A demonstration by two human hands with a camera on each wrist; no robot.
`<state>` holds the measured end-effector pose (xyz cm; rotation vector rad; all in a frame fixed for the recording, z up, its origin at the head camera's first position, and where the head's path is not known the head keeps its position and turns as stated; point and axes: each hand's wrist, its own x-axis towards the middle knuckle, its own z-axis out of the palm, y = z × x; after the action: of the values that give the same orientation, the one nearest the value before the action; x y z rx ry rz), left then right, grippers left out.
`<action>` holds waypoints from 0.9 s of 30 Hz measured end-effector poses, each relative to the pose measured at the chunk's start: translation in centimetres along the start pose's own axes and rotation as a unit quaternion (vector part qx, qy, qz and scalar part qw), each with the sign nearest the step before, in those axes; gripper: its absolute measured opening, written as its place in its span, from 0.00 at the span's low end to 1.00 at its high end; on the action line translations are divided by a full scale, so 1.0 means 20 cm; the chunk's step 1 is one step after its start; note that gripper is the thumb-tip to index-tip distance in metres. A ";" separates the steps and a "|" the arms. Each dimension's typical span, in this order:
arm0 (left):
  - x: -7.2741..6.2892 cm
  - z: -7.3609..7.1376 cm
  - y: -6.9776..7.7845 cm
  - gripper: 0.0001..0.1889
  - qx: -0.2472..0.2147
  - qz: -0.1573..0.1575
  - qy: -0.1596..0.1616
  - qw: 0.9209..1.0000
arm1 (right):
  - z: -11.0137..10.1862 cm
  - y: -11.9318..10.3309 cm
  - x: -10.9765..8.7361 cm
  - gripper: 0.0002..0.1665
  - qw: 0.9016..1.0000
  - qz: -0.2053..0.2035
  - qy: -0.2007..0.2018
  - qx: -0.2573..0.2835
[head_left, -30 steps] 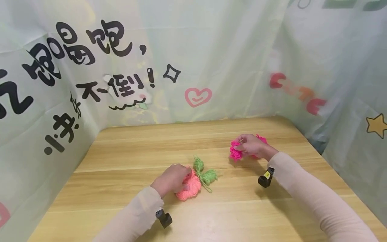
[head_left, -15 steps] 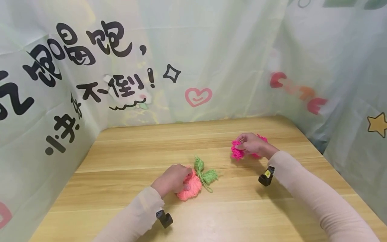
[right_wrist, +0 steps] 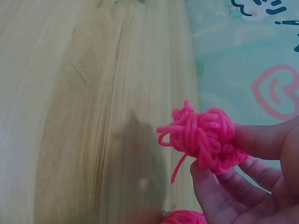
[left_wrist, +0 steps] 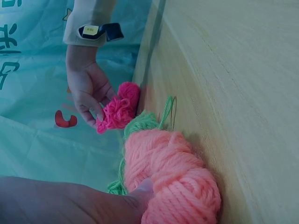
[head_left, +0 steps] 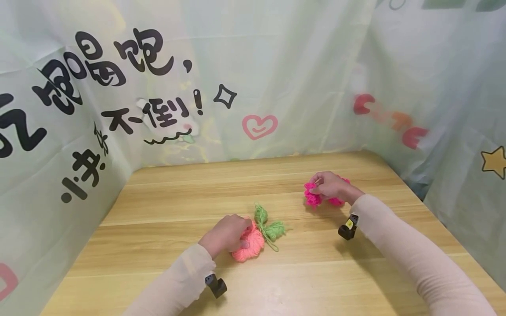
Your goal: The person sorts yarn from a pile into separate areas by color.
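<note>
My left hand [head_left: 226, 235] holds a coral skein of yarn [head_left: 253, 245] that rests on the tabletop, the thumb pressed on it in the left wrist view. Green yarn [head_left: 273, 230], bunched into two tufts with a loose loop, lies right against the coral skein. Farther back on the right, my right hand [head_left: 331, 186] pinches a small hot-pink yarn bundle [right_wrist: 205, 140] between thumb and fingers, raised over its shadow. More hot-pink yarn [head_left: 337, 202] sits on the wood under that hand, partly hidden by it.
The wooden table [head_left: 178, 188] is bordered at the back and sides by a pale printed cloth [head_left: 308, 87]. A black wrist camera [head_left: 348, 228] hangs below the right sleeve, another black camera [head_left: 215, 285] below the left one.
My right hand has shifted slightly right and away with the pink yarn bundle. The left hand keeps its hold on the coral skein in the same place.
</note>
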<state>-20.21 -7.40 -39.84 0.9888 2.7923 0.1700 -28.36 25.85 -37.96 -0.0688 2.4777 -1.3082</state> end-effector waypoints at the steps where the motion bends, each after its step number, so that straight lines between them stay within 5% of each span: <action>1: 0.00 0.00 0.00 0.14 0.000 0.000 0.000 1.000 | 0.00 0.00 0.00 0.16 1.000 -0.001 0.001 -0.007; 9: 0.00 0.00 0.00 0.14 -0.006 -0.008 -0.003 1.000 | 0.00 0.01 0.03 0.14 0.997 -0.016 0.020 -0.077; 27: 0.01 0.01 0.00 0.14 0.003 -0.010 -0.003 1.000 | 0.06 0.03 0.06 0.12 0.969 -0.059 0.067 -0.231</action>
<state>-20.33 -7.35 -40.01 0.9593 2.7979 0.1557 -29.04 25.02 -39.30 -0.2488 2.8863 -0.7694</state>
